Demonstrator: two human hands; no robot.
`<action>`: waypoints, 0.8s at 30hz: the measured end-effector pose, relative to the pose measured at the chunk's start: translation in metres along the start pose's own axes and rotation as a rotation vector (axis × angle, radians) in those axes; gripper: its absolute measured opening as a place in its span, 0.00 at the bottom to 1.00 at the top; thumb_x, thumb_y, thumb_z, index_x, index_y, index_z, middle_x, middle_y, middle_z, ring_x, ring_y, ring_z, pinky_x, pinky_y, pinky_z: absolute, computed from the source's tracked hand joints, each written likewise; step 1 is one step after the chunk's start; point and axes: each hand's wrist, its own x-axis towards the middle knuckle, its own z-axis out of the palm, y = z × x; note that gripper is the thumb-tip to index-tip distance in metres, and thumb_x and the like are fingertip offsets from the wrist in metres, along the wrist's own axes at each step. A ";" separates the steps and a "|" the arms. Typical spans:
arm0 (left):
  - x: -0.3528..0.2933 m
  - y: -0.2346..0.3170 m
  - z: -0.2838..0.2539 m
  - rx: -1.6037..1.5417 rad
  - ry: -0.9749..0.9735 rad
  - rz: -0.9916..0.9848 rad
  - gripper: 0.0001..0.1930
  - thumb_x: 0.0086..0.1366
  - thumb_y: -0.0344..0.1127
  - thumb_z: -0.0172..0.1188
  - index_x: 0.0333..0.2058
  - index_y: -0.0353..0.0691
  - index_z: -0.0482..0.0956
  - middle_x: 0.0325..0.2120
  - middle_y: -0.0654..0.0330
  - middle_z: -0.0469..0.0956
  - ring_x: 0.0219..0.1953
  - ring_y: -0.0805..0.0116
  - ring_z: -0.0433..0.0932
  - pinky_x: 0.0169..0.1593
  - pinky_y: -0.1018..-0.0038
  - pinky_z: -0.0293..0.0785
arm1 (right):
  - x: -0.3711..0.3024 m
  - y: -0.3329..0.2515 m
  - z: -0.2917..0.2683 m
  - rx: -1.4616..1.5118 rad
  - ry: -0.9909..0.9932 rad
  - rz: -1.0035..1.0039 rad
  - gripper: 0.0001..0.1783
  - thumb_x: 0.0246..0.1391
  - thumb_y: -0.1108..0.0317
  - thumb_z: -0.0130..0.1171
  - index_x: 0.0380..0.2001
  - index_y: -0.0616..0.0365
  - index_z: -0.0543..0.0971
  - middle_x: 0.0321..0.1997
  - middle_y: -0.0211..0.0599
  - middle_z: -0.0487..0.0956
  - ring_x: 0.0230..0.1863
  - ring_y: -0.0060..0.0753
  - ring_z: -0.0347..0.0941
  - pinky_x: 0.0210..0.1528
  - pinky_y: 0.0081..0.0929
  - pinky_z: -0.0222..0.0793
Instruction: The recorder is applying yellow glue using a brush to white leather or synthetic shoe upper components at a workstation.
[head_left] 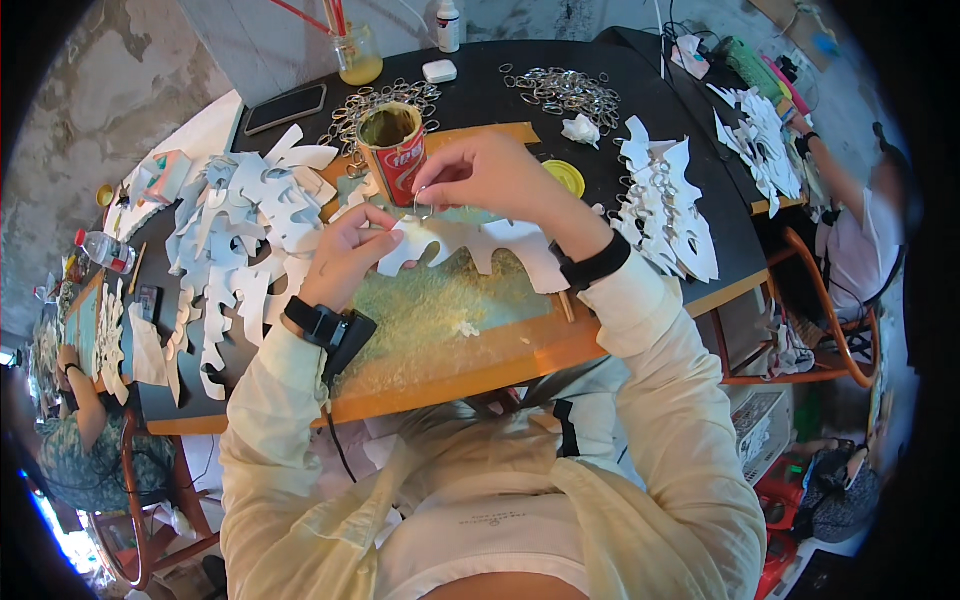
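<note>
My left hand point(343, 254) pinches the left end of a white piece with wavy cut-out edges point(456, 241), which lies just above a glue-smeared green mat point(430, 320). Between the thumb and fingers of my right hand point(510, 178) is a small metal ring point(424, 207), held upright at the piece's upper edge. Whether the ring touches the piece I cannot tell. Right behind my hands stands an open red can point(400, 163), its inside coated with something yellowish brown.
Cut white pieces point(235, 215) are heaped on the left; others with rings point(665, 205) lie at right. Loose metal rings point(565, 92) form piles at the back, near a glass jar point(358, 58), a phone point(286, 109) and a yellow lid point(565, 178). Other people sit at both sides.
</note>
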 end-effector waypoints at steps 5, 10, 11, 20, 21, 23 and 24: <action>-0.003 0.003 -0.001 -0.045 0.029 -0.010 0.06 0.61 0.32 0.57 0.35 0.41 0.69 0.24 0.62 0.80 0.25 0.83 0.72 0.29 0.85 0.62 | 0.000 0.003 0.006 -0.078 0.027 -0.013 0.07 0.47 0.71 0.64 0.30 0.62 0.82 0.30 0.31 0.81 0.31 0.18 0.75 0.37 0.17 0.71; -0.004 0.005 -0.002 -0.075 -0.012 0.030 0.06 0.62 0.30 0.56 0.36 0.39 0.69 0.26 0.58 0.80 0.30 0.78 0.77 0.33 0.83 0.67 | -0.007 0.009 0.011 -0.069 0.087 0.026 0.08 0.43 0.66 0.64 0.29 0.56 0.83 0.26 0.32 0.80 0.28 0.23 0.75 0.33 0.20 0.68; -0.004 0.004 -0.003 -0.103 -0.026 0.035 0.06 0.62 0.30 0.56 0.36 0.38 0.68 0.27 0.58 0.80 0.31 0.77 0.77 0.34 0.83 0.68 | -0.008 0.005 0.014 -0.065 0.080 0.027 0.08 0.43 0.66 0.64 0.29 0.56 0.83 0.26 0.32 0.80 0.28 0.23 0.75 0.33 0.20 0.68; -0.003 0.001 -0.004 -0.136 -0.071 0.063 0.07 0.63 0.30 0.56 0.36 0.38 0.67 0.30 0.55 0.80 0.32 0.73 0.78 0.38 0.80 0.69 | -0.014 -0.003 0.027 -0.202 0.216 0.029 0.08 0.47 0.67 0.63 0.32 0.57 0.82 0.28 0.34 0.81 0.29 0.23 0.76 0.34 0.20 0.70; -0.004 0.001 -0.003 -0.133 -0.067 0.062 0.07 0.63 0.30 0.56 0.36 0.38 0.67 0.30 0.55 0.80 0.32 0.73 0.78 0.38 0.80 0.69 | -0.015 -0.002 0.026 -0.236 0.218 0.015 0.08 0.47 0.67 0.63 0.32 0.57 0.82 0.28 0.34 0.81 0.29 0.23 0.76 0.33 0.20 0.69; -0.006 -0.001 0.000 -0.172 -0.074 0.053 0.07 0.63 0.30 0.56 0.36 0.38 0.66 0.30 0.55 0.80 0.31 0.73 0.79 0.37 0.80 0.70 | -0.016 -0.002 0.025 -0.266 0.220 0.003 0.09 0.47 0.67 0.63 0.32 0.57 0.82 0.28 0.34 0.81 0.29 0.24 0.76 0.32 0.20 0.69; -0.005 0.000 -0.001 -0.171 -0.074 0.049 0.07 0.63 0.30 0.56 0.36 0.38 0.66 0.30 0.55 0.80 0.31 0.73 0.79 0.37 0.80 0.70 | -0.016 -0.003 0.025 -0.305 0.247 0.029 0.09 0.47 0.67 0.63 0.32 0.57 0.82 0.28 0.35 0.81 0.28 0.24 0.76 0.31 0.20 0.68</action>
